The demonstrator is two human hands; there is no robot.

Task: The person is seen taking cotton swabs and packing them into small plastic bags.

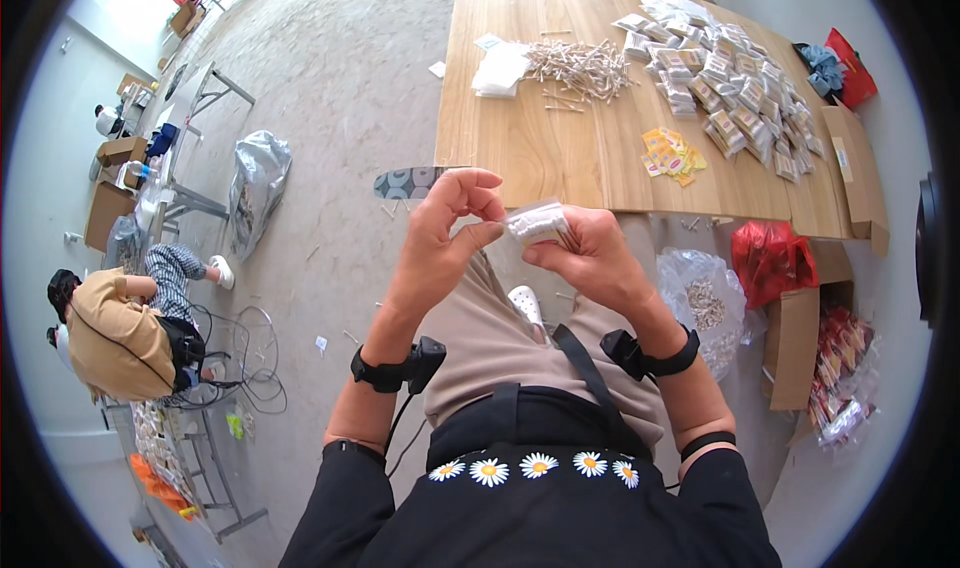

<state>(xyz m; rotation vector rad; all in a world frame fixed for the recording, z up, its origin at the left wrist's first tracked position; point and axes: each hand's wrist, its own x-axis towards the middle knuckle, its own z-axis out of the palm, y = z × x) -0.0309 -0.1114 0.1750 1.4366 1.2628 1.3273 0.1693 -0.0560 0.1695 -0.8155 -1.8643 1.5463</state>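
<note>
In my right hand (590,253) is a small clear plastic bag of cotton swabs (538,224), gripped between thumb and fingers with its white tips toward the left. My left hand (455,218) is at the bag's left end, fingers bent and a gap showing between thumb and fingertips. The thumb tip lies close to the bag's edge; whether it touches is unclear. Beyond both hands is a wooden table (560,158), bearing a pile of loose cotton swabs (580,70), a stack of white empty bags (502,70), yellow-orange cards (672,155) and a heap of filled bags (735,78).
At the right stand a clear sack of swabs (705,303), a red plastic bag (770,256) and a cardboard box (790,348). A grey sack (260,183) sits on the floor at left. Another person (125,333) sits by cables (250,358) and folding tables.
</note>
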